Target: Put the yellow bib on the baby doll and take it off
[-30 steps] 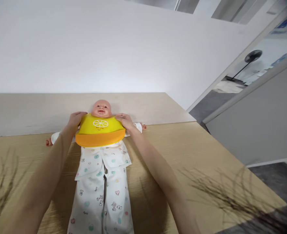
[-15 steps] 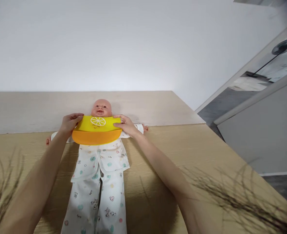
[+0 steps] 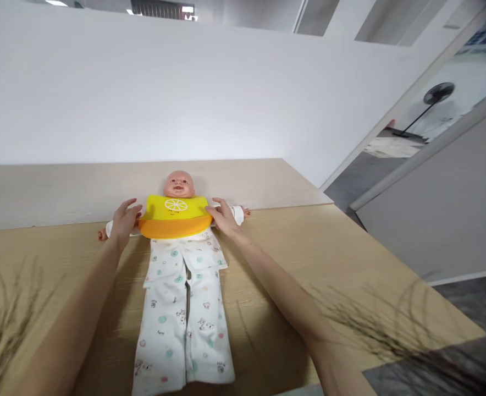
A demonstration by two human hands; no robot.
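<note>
A baby doll [image 3: 179,183] lies face up on the wooden table, its arms stretched out sideways. It wears white printed pajamas [image 3: 185,324]. Over its chest lies a yellow bib [image 3: 176,209] with a citrus slice and an orange catch pocket along the lower edge. My left hand [image 3: 125,220] is beside the bib's left edge, fingers apart and holding nothing. At the opposite edge, my right hand [image 3: 223,215] has its fingers spread, with the thumb close to or touching the bib; I cannot tell which.
The table [image 3: 292,258] runs up to a pale board [image 3: 243,179] against the white wall [image 3: 164,93]. To the right, beyond the table edge, are a grey panel [image 3: 441,203] and a standing fan [image 3: 438,93]. Blurred dark strands hang in the lower corners.
Both hands have let go of the bib's sides and opened. The bib now lies flatter on the doll's chest. The camera view has tilted up and shifted, showing more above the wall.
</note>
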